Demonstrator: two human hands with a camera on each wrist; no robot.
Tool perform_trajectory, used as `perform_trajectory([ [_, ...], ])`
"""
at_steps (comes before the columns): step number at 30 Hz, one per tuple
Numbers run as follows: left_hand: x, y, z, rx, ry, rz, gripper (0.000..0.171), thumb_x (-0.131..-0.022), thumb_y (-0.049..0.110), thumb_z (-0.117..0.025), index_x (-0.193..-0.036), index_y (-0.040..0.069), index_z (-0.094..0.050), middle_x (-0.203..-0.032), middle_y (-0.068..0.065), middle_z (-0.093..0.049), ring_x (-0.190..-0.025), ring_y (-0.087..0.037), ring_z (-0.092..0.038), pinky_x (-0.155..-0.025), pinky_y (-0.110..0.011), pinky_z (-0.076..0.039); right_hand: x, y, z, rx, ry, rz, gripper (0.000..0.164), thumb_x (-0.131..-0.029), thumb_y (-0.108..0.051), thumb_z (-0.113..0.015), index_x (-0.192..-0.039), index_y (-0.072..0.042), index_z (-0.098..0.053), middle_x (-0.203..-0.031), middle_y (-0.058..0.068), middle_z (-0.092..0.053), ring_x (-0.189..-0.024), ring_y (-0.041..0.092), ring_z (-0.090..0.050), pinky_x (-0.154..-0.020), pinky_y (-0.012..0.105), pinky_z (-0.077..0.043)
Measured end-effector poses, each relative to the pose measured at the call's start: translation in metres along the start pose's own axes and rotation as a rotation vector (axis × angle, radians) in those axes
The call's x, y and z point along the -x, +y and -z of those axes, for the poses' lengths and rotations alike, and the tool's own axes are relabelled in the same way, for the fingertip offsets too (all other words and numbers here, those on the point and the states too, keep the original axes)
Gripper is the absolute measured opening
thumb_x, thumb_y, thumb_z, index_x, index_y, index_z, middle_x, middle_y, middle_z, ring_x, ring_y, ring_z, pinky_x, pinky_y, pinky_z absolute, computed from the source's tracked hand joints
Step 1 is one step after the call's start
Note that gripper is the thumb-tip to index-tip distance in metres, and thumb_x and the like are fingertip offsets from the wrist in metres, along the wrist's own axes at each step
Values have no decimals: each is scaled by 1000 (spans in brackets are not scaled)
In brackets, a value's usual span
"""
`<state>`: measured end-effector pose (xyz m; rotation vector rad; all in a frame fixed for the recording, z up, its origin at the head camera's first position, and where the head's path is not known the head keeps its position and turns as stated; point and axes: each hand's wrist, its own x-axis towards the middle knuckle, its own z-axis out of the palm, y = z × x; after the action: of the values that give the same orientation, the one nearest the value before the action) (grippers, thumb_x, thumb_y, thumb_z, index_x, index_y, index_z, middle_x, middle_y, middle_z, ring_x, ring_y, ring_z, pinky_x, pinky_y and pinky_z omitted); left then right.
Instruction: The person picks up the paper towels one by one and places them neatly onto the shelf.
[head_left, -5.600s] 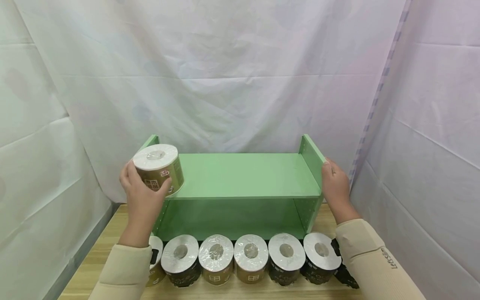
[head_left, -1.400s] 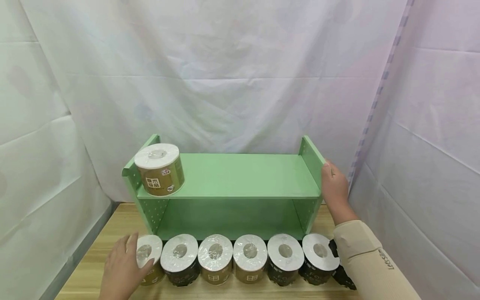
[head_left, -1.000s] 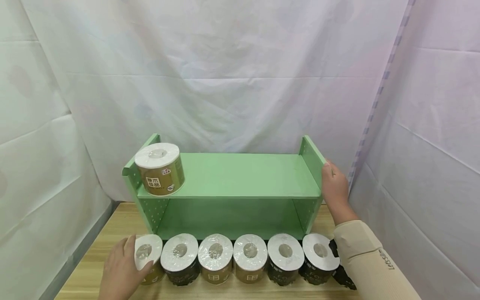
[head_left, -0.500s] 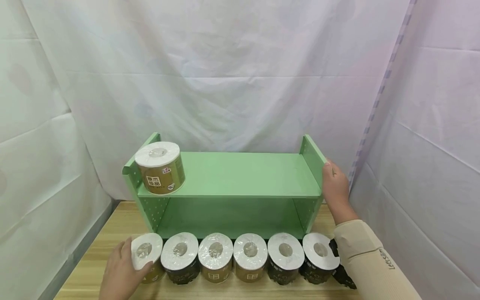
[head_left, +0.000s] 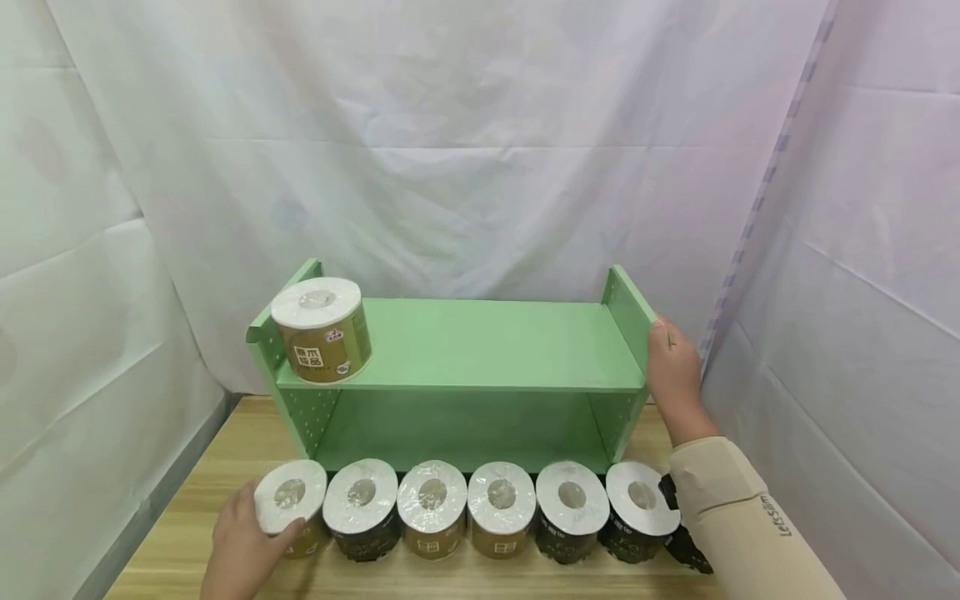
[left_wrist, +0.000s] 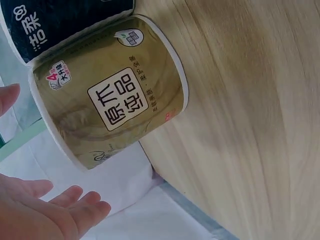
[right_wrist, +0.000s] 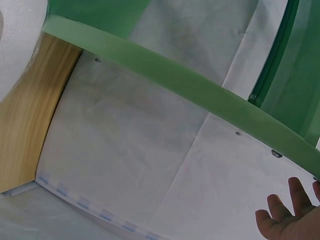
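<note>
Low at the left, my left hand (head_left: 243,542) is beside the leftmost toilet roll (head_left: 309,543) of the front row, thumb toward its front. The left wrist view shows this roll's gold wrapper (left_wrist: 120,100), with my loosely extended fingers (left_wrist: 90,212) and thumb apart on either side. My right hand (head_left: 673,375) grips the upper front edge of the green shelf's right side panel (head_left: 626,312). In the right wrist view, several of its fingers (right_wrist: 295,192) show on the panel's outer side. Another gold roll (head_left: 326,346) stands upright on the upper board's left end.
The front row continues rightward with a black-wrapped roll (head_left: 367,537), two gold rolls, then black ones toward my right sleeve (head_left: 738,492). They stand on a wooden table (head_left: 172,533) before the shelf's lower compartment (head_left: 465,429). White cloth (head_left: 480,142) hangs behind and at both sides.
My left hand has let go of the gold roll on the upper board and come down to the leftmost front roll. Lately it has barely moved. My right hand stays at the panel.
</note>
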<state>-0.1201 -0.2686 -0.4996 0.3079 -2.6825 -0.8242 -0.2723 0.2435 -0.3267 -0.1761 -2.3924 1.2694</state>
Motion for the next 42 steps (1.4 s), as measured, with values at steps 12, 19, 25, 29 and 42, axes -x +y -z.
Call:
perform_trajectory([
  [12, -1, -5, -3, 100, -100, 135, 93, -74, 22, -79, -136, -19, -23, -127, -40, -34, -121, -56, -28, -98, -70, -30, 1, -2, 1, -6, 1, -11, 59, -101, -42, -21, -147, -12, -42, -149, 15, -41, -136, 36, -38, -109, 54, -31],
  [19, 2, -10, -10, 144, -34, 90, 83, -71, 19, -82, -128, -17, -34, -115, -36, -48, -110, -54, -42, -90, -68, -37, 0, -1, 1, -1, 8, -19, 59, -101, -43, -22, -146, -11, -42, -149, 13, -40, -137, 35, -37, -110, 53, -30],
  [25, 5, -12, -15, 207, -46, 133, 90, -72, 17, -80, -136, -17, -26, -121, -37, -43, -115, -56, -39, -94, -69, -33, 1, -1, 0, 6, 14, -13, 59, -101, -43, -22, -146, -11, -43, -148, 14, -42, -136, 35, -38, -110, 53, -31],
  [29, 4, -11, -16, 241, -99, 187, 96, -75, 20, -79, -141, -15, -19, -128, -38, -39, -120, -56, -36, -99, -69, -30, 1, 0, 0, 13, 20, -12, 59, -100, -42, -22, -145, -12, -44, -147, 15, -43, -134, 36, -40, -109, 53, -32],
  [42, 1, -11, -22, 254, -130, 272, 104, -74, 23, -80, -140, -18, -12, -129, -42, -33, -122, -59, -32, -103, -66, -27, 2, 0, -1, 19, 21, -9, 60, -101, -43, -22, -146, -10, -42, -148, 15, -41, -136, 36, -37, -110, 53, -29],
])
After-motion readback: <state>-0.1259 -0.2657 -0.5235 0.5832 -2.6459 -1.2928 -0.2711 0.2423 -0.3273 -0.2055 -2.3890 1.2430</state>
